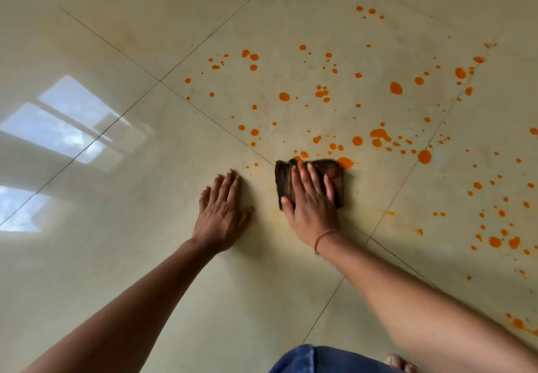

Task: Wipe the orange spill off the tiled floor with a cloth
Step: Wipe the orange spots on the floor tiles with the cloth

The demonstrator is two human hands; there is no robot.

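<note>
A dark brown folded cloth (334, 173) lies flat on the cream tiled floor (116, 256) at the middle of the view. My right hand (310, 201) presses down on it with flat, spread fingers. The cloth's far edge touches a larger orange blot (345, 162). Orange spill drops (378, 137) are scattered over the tiles beyond and to the right of the cloth. A pale yellow smear (272, 215) shows on the tile near the cloth. My left hand (222, 212) rests palm down on the bare floor just left of the cloth, holding nothing.
More orange drops (500, 240) lie at the right edge and near my right forearm. Dark grout lines cross the floor. A window's reflection (72, 122) glares on the left tiles. My blue-jeaned knee (317, 361) and a bare foot (400, 364) show at the bottom.
</note>
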